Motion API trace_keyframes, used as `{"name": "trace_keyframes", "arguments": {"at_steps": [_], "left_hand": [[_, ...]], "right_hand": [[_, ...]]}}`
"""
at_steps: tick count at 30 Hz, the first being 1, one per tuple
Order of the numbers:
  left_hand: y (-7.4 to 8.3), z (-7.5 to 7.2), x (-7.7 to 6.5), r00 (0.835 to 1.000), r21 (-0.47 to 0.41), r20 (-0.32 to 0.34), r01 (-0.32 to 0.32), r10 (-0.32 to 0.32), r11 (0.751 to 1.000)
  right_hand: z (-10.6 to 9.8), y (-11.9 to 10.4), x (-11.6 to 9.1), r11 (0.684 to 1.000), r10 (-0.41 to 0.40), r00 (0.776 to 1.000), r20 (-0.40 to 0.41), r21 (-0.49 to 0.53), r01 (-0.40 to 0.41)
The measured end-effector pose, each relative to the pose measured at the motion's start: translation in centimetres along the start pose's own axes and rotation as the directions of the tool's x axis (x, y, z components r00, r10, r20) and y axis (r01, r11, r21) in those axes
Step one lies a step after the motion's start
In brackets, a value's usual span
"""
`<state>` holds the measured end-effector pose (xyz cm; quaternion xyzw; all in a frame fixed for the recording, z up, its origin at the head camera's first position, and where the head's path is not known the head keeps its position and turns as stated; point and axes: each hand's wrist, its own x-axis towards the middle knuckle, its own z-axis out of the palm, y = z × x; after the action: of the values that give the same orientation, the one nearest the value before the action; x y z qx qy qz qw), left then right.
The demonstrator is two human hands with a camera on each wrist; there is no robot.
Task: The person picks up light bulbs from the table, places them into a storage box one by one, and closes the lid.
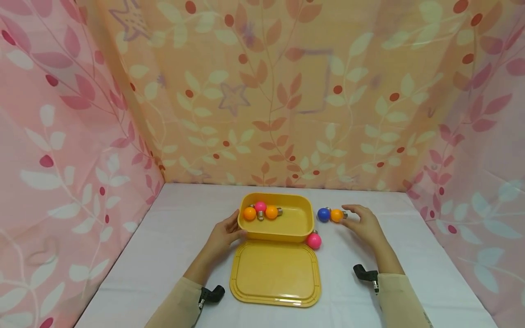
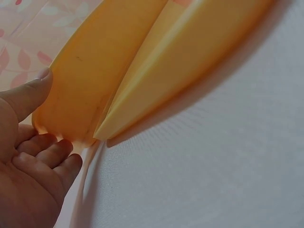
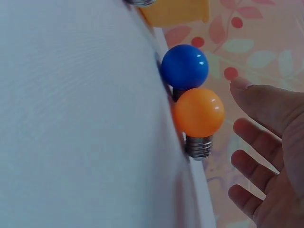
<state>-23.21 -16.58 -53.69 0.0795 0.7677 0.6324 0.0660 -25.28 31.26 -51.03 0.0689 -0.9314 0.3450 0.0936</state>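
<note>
Orange bulb (image 1: 336,215) on the worktop (image 1: 340,298) in the head view, just left of the right hand (image 1: 366,228), between that hand and the blue bulb (image 1: 323,215). Long axis roughly sideways: metal base toward the hand, round end away and close against the blue bulb. Right hand far nearer than the left; thumb and fingers parted about the base end, contact or slight gap hard to tell from above. Farther left of the right hand, box (image 1: 295,222) with three bulbs (image 1: 260,207) inside; left and nearer the body, pink bulb (image 1: 314,241) beside the box's corner. At the box's other end, left hand (image 1: 222,234), holding it; to the right of that hand, lid (image 1: 275,272), just in front of the box.

In the left wrist view, thumb on one side of the box's end, fingers on the other; lid edge beyond the fingertips.

In the right wrist view, orange bulb off the fingertips with a visible gap; thumb and fingers wide apart, nothing held. By judgement, a pick-up turning on that base end: on the hand's side, with the blue bulb crowding the far side.
</note>
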Motion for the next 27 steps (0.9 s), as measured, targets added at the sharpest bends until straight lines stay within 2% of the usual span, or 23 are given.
{"name": "trace_keyframes", "arguments": {"at_steps": [5,9,18,27], "left_hand": [[0.0,0.0,0.0,1.0,-0.007,0.002,-0.012,0.012,1.0],[0.0,0.0,0.1,1.0,-0.001,-0.002,-0.008,0.008,1.0],[0.1,-0.1,0.0,1.0,-0.02,0.007,-0.025,0.025,0.999],[-0.2,-0.1,0.2,1.0,-0.022,0.006,-0.019,0.02,1.0]], "right_hand": [[0.7,0.4,-0.2,0.997,0.06,0.998,0.012,0.039,-0.061],[1.2,0.7,-0.2,0.996,0.07,0.997,0.025,0.046,-0.071],[1.6,1.4,0.0,0.999,-0.012,1.0,-0.023,-0.038,0.011],[1.5,1.7,-0.3,0.995,-0.031,0.999,-0.014,-0.095,0.029]]}}
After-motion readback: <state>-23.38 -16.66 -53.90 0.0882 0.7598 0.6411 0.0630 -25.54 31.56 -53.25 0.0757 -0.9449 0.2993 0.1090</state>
